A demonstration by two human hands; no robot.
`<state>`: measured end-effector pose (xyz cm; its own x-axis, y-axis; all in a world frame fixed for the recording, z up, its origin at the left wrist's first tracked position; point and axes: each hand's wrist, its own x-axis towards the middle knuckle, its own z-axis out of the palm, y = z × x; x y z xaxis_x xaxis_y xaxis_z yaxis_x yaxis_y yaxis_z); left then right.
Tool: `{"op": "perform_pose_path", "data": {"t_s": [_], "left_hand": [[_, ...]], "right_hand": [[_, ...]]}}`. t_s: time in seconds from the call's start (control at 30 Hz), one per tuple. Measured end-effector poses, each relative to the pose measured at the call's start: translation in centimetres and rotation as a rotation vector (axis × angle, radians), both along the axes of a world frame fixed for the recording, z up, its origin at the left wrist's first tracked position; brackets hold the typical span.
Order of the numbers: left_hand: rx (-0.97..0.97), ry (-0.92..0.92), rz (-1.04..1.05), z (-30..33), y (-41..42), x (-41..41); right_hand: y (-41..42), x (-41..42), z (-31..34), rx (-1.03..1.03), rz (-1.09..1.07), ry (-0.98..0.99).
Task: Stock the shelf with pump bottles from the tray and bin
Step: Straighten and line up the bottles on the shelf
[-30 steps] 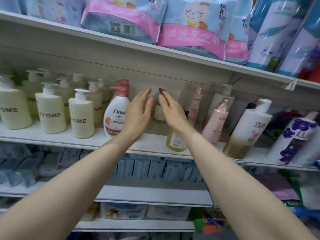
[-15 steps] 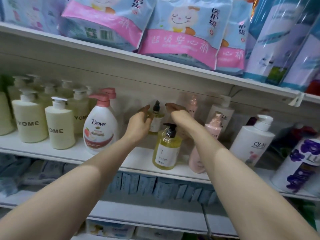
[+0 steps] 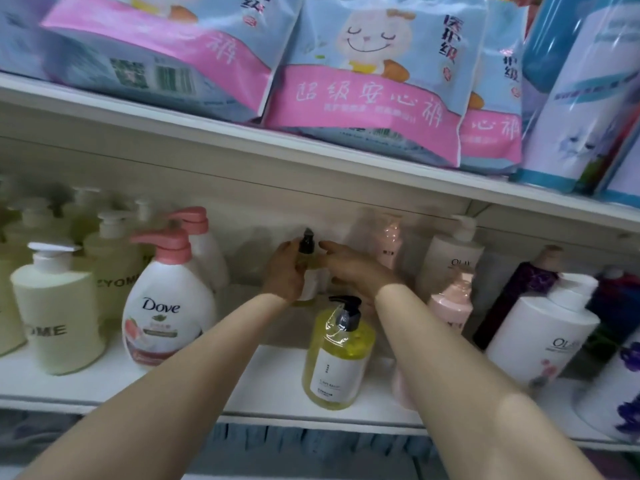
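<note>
Rear pump bottle (image 3: 306, 271), centre frame, deep on shelf (image 3: 277, 375) behind front yellow bottle (image 3: 337, 355). Left hand (image 3: 285, 271) grips its side; right hand (image 3: 349, 268) cups opposite side. Placement step. Next: square it, release, withdraw without toppling front bottle.

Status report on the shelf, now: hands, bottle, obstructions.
Left hand and right hand both gripping rear yellow pump bottle. Bottle upright, deep on the shelf. Front yellow bottle stands between the forearms.
</note>
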<state>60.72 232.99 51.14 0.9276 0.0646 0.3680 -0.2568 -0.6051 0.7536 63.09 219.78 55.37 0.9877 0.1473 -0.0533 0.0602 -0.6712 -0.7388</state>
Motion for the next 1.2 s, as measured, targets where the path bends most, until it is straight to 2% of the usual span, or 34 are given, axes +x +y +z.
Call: {"op": "perform_pose_path", "data": {"t_s": [0.1,0.23,0.5,0.67,0.8,0.93,1.07,1.2], "left_hand": [[0.031,0.060,0.022,-0.6,0.3,1.0],[-0.018,0.113,0.011,-1.5,0.5,1.6],[0.003,0.140,0.020,-1.5,1.0,0.3],[0.040,0.168,0.070,-1.2,1.7,-1.9],[0.053,0.132,0.079,-1.3,2.0,-4.1],[0.066,0.179,0.136,-1.1,1.9,-6.6],[0.044,0.229,0.204,-0.9,1.8,-8.3],[0.055,0.227,0.231,-0.9,1.8,-9.3]], "right_hand": [[0.6,0.6,-0.1,-0.040,0.032,0.028],[1.1,0.8,-0.1,-0.090,0.050,0.043],[-0.2,2.9,-1.7,-0.030,0.078,0.029],[0.2,-1.3,0.0,0.086,0.106,0.064],[0.1,-2.8,0.5,0.040,0.132,0.060],[0.4,-4.1,0.9,-0.005,0.153,0.057],[0.1,-5.4,1.1,0.130,0.152,0.113],[0.1,-6.5,1.1,0.153,0.156,0.112]]}}
